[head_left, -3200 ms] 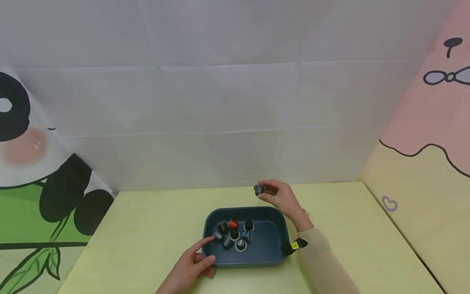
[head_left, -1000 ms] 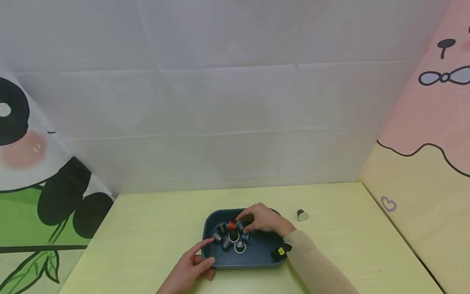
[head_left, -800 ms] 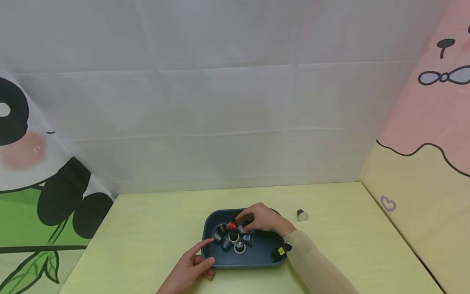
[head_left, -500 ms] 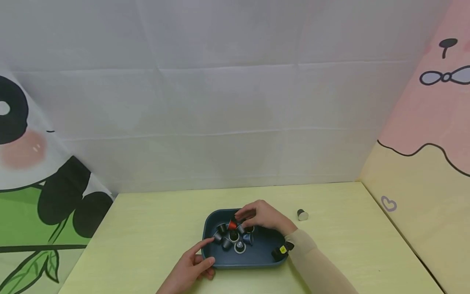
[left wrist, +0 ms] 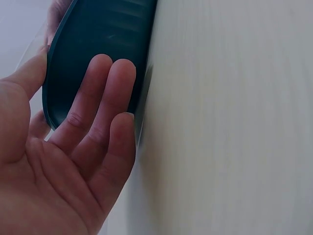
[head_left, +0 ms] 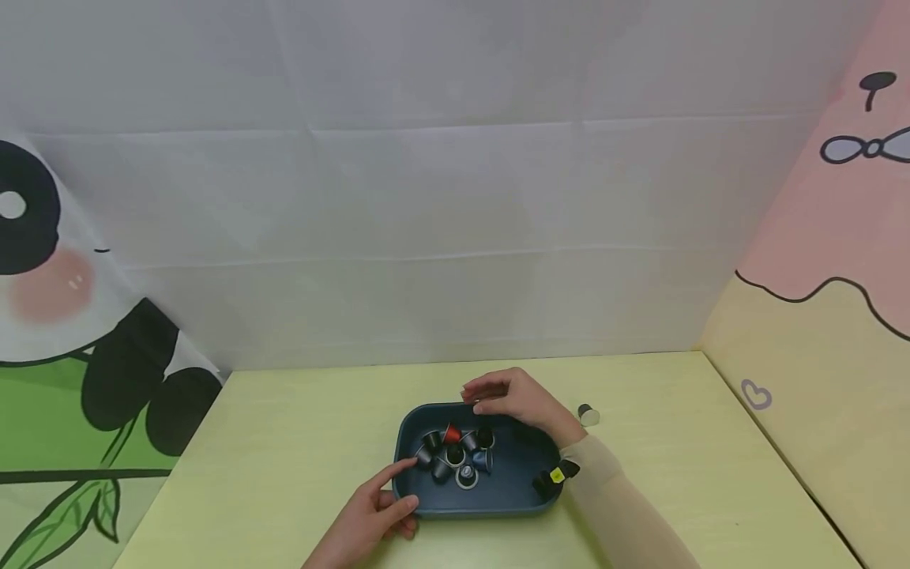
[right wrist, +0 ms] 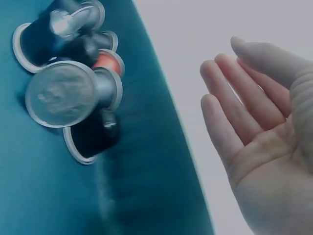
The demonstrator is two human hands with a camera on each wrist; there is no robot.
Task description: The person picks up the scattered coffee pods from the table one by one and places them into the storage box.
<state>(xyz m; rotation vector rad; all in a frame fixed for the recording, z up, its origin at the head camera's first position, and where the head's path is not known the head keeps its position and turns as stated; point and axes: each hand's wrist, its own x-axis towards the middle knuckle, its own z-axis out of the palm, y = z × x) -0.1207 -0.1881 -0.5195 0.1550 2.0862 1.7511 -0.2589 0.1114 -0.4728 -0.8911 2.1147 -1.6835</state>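
Note:
A dark blue tray [head_left: 522,474] sits mid-table with several coffee capsules [head_left: 455,454] clustered in its left half, one of them red [head_left: 451,434]. My right hand [head_left: 498,395] hovers over the tray's far rim, fingers relaxed. In the right wrist view its palm [right wrist: 259,156] is bare, beside the tray wall [right wrist: 146,196], a foil-faced capsule [right wrist: 61,95] and a black one [right wrist: 90,137]. My left hand [head_left: 377,510] rests at the tray's near-left corner. Its straight fingers [left wrist: 105,98] lie against the outer wall [left wrist: 98,44].
One loose capsule [head_left: 587,414] lies on the yellow-green table [head_left: 284,442] right of the tray. A white sheet backs the table; a pink and yellow panel [head_left: 803,332] closes the right side and a panda print [head_left: 85,332] the left.
My right hand was down among the capsules in the tray; it has risen toward the far rim, holding nothing. The left hand has stayed at the tray's corner.

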